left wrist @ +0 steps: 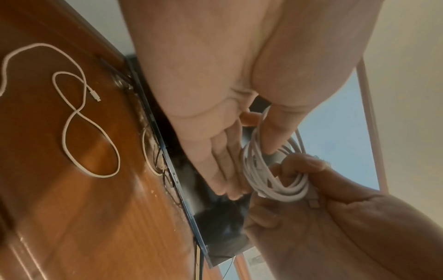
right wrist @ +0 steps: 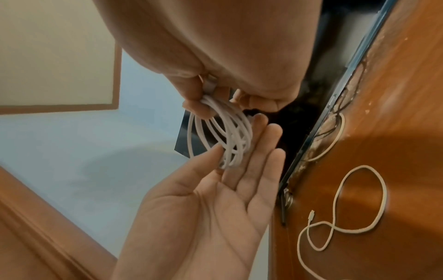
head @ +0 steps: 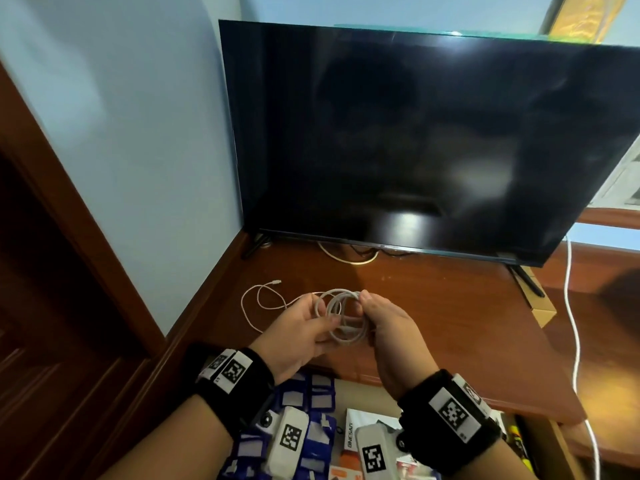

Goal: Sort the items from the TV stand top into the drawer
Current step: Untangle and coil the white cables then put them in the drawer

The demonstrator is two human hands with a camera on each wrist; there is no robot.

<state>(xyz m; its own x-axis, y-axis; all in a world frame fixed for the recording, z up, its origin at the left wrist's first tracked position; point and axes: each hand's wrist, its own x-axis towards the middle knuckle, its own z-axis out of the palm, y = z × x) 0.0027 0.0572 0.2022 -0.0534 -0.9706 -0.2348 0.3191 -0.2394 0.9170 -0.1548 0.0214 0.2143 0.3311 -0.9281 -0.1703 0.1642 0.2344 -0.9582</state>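
The white cable (head: 341,315) looks light and floppy; right hand (head: 389,336) pinches its coil, left hand (head: 299,329) pinches beside; hold bundled loops.

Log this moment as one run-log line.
step: coiling cable | left hand: thumb pinches coil on straight fingers | right hand: grips coil | loose end: on stand | drawer: open

Both hands, left hand (head: 300,329) and right hand (head: 391,332), hold a coiled white cable (head: 341,318) above the TV stand top (head: 433,299), its loose end trailing left.
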